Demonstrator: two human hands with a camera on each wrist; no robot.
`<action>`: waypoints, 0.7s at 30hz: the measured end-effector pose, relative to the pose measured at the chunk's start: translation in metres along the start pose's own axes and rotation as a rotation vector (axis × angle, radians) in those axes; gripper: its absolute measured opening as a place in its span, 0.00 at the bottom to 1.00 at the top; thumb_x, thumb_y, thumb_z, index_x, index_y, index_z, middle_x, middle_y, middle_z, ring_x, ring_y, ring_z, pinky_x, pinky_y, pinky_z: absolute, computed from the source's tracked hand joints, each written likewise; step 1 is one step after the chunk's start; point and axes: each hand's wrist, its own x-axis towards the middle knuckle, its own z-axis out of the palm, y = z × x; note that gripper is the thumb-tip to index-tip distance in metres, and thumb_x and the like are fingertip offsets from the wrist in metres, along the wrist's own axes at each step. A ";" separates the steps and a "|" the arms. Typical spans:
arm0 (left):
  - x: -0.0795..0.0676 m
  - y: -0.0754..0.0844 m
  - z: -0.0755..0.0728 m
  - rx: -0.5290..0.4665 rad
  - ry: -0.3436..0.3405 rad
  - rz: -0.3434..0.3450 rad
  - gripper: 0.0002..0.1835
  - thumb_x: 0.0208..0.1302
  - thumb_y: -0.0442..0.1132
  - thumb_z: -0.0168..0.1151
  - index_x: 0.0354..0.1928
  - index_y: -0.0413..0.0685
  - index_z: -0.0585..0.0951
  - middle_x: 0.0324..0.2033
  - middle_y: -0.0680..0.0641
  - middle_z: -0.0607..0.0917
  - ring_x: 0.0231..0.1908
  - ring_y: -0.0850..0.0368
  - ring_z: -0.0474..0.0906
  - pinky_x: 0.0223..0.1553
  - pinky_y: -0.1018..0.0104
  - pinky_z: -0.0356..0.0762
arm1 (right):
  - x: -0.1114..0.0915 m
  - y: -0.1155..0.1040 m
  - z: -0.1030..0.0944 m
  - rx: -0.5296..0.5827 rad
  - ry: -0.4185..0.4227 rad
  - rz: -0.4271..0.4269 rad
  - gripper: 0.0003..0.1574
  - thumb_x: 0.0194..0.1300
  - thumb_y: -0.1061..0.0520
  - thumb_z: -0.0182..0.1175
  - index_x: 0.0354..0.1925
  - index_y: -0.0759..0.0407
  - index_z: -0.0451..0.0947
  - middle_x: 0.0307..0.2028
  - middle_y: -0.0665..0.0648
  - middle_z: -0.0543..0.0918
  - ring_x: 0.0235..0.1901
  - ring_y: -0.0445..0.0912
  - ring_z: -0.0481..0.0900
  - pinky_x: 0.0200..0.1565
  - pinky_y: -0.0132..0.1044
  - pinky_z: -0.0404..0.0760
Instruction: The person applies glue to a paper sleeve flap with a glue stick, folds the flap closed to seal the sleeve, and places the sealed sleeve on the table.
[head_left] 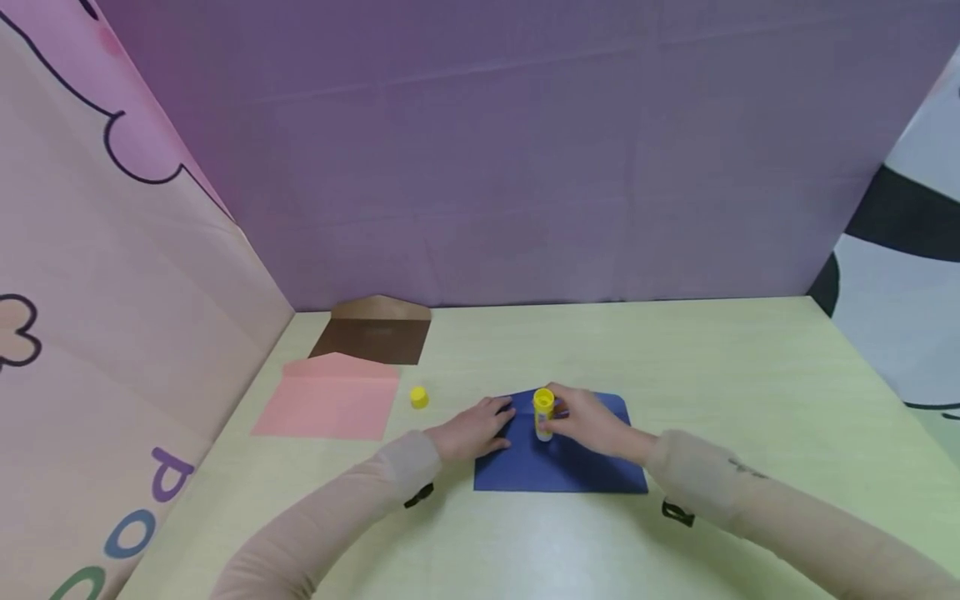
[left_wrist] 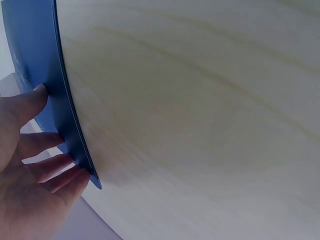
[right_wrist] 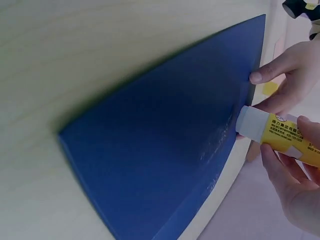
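Note:
A blue envelope (head_left: 555, 475) lies on the table in front of me. My left hand (head_left: 472, 431) rests on its left edge, and the left wrist view shows those fingertips spread along the envelope's border (left_wrist: 70, 95). In my right hand (head_left: 592, 425) I pinch a yellow and white glue stick (head_left: 543, 408), white end down over the envelope's upper part. Seen from the right wrist, the glue stick (right_wrist: 285, 135) meets or nearly meets the envelope (right_wrist: 165, 120), whose surface carries shiny whitish smears. Exact contact at the tip is hidden.
To the left lies a yellow cap (head_left: 419, 397), beside a pink envelope (head_left: 330, 404) with its flap unfolded. Behind that sits a brown envelope (head_left: 371, 340) near the purple back wall (head_left: 487, 167). Printed panels border the pale table (head_left: 712, 367) on both sides.

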 end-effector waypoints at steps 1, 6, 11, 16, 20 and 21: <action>0.000 0.000 0.000 0.000 0.001 0.003 0.29 0.63 0.50 0.50 0.61 0.40 0.64 0.62 0.41 0.61 0.60 0.50 0.59 0.58 0.63 0.62 | 0.001 0.000 0.001 -0.004 0.003 0.002 0.19 0.55 0.61 0.60 0.45 0.67 0.70 0.39 0.58 0.78 0.39 0.53 0.78 0.38 0.37 0.79; 0.000 0.000 -0.001 -0.010 0.008 0.011 0.29 0.62 0.50 0.51 0.61 0.40 0.65 0.61 0.41 0.62 0.60 0.49 0.60 0.58 0.63 0.62 | 0.004 0.001 0.006 -0.022 0.010 -0.006 0.19 0.54 0.62 0.61 0.45 0.66 0.70 0.38 0.57 0.78 0.39 0.53 0.79 0.36 0.35 0.79; -0.001 0.000 -0.002 -0.022 0.014 0.019 0.29 0.62 0.49 0.51 0.61 0.39 0.65 0.61 0.40 0.62 0.60 0.49 0.60 0.57 0.63 0.63 | 0.006 0.002 0.008 -0.040 -0.021 -0.011 0.20 0.56 0.63 0.59 0.47 0.66 0.68 0.38 0.58 0.78 0.39 0.53 0.79 0.35 0.33 0.79; -0.001 0.000 -0.003 -0.035 0.003 0.004 0.29 0.62 0.49 0.51 0.61 0.40 0.65 0.61 0.41 0.62 0.60 0.50 0.59 0.57 0.64 0.63 | 0.007 0.002 0.008 -0.062 -0.053 -0.033 0.21 0.57 0.63 0.58 0.48 0.68 0.67 0.38 0.58 0.77 0.39 0.53 0.78 0.36 0.33 0.79; 0.000 0.001 -0.003 -0.040 -0.008 -0.006 0.29 0.62 0.49 0.52 0.60 0.39 0.65 0.61 0.41 0.62 0.60 0.49 0.59 0.57 0.64 0.63 | 0.008 0.004 0.008 -0.094 -0.065 -0.046 0.21 0.57 0.63 0.58 0.49 0.68 0.67 0.37 0.57 0.77 0.39 0.52 0.78 0.36 0.32 0.79; 0.001 0.001 -0.003 -0.042 -0.010 -0.008 0.28 0.62 0.49 0.52 0.60 0.39 0.65 0.61 0.41 0.62 0.59 0.49 0.59 0.57 0.64 0.63 | 0.008 0.004 0.008 -0.101 -0.066 -0.048 0.21 0.57 0.63 0.58 0.49 0.68 0.67 0.37 0.56 0.78 0.38 0.52 0.78 0.35 0.32 0.78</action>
